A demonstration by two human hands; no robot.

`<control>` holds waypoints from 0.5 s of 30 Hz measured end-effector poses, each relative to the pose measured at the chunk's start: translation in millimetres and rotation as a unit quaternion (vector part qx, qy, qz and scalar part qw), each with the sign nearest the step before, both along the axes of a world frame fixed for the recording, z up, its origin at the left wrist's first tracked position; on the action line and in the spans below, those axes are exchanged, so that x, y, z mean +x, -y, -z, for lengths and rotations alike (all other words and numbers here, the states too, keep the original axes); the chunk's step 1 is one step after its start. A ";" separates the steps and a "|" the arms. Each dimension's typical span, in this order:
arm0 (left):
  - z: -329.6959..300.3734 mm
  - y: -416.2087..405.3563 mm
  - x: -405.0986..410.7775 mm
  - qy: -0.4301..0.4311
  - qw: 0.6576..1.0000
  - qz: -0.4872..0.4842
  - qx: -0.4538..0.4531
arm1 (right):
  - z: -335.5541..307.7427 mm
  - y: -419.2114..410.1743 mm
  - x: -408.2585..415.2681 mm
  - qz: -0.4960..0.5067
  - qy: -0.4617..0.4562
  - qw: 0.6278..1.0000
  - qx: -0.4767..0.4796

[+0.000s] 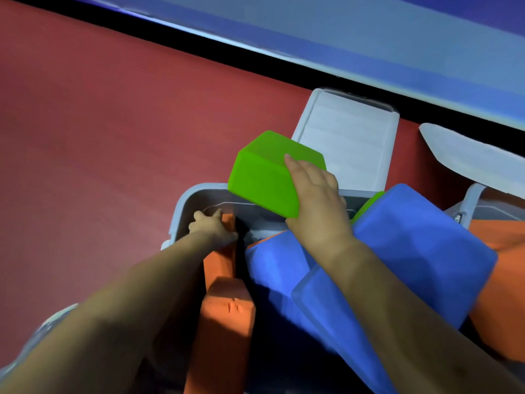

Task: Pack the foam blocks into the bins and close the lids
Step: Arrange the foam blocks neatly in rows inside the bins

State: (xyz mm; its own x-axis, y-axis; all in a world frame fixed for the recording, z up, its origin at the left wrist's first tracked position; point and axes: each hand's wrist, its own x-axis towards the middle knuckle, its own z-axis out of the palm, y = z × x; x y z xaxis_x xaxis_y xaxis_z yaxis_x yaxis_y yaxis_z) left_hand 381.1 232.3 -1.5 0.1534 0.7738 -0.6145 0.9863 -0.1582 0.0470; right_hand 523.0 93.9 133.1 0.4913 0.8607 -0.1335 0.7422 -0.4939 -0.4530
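Note:
My right hand (315, 206) grips a green foam block (264, 177) and holds it above the far rim of a grey bin (187, 203). Deep inside the bin at its left wall, my left hand (211, 226) rests on an upright orange foam block (224, 302). Two blue foam blocks (414, 248) lie tilted in the bin under my right forearm. A second green block (366, 207) peeks out behind the blue ones. The bin's white lid (349, 140) stands open behind it.
A second grey bin (471, 206) at the right holds orange foam (500, 280), and its lid (466, 157) is open too. Red floor (99, 137) spreads to the left. A black strip and a blue wall (369, 44) run along the far side.

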 end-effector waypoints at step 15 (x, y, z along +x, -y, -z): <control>18.4 -31.2 29.6 0.030 0.997 -0.001 -0.074 | 7.7 -9.0 -4.7 0.017 0.005 1.000 0.003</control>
State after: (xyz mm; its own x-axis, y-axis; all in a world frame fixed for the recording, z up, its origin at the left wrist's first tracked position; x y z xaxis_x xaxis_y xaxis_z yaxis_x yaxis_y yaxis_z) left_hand 410.7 263.5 -19.9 0.1920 0.6762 -0.7112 0.9813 -0.1426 0.1294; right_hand 518.4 102.9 125.4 0.5213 0.8443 -0.1242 0.7295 -0.5165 -0.4484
